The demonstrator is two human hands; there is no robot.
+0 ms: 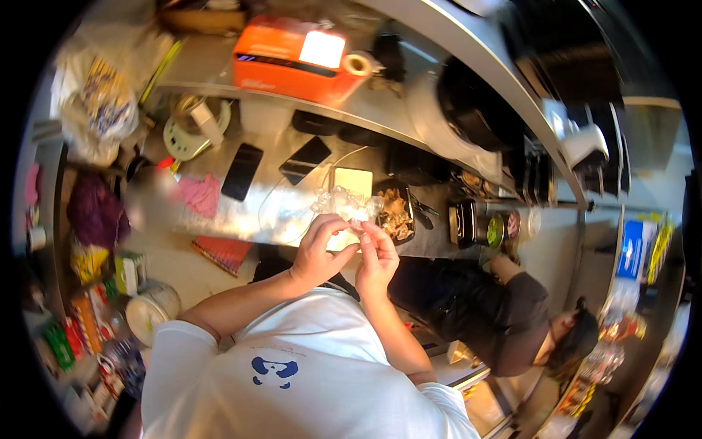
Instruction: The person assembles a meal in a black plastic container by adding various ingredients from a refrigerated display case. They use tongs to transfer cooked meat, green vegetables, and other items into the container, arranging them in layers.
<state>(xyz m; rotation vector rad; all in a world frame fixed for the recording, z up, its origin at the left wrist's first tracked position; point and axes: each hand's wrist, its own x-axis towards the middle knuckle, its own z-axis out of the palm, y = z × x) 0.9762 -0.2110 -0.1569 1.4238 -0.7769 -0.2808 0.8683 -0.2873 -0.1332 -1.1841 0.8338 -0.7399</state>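
My left hand (322, 251) and my right hand (376, 265) meet in front of my chest at the metal table's near edge. Both have fingertips pinched together around something small and pale that I cannot make out. Just beyond them lies crumpled clear plastic (338, 202), partly over a pale yellow square board or lid (352, 180). To the right, a black tray (409, 235) holds brown, irregular food pieces (395, 212). Dark-handled tongs or scissors (424, 208) rest beside that tray.
Two dark phones (242, 172) (306, 159) lie on the table, with a pink cloth (199, 195) further left. A low shelf above carries an orange box (289, 62). A person in dark clothes (475, 311) bends close at my right; a white bucket (153, 313) stands left.
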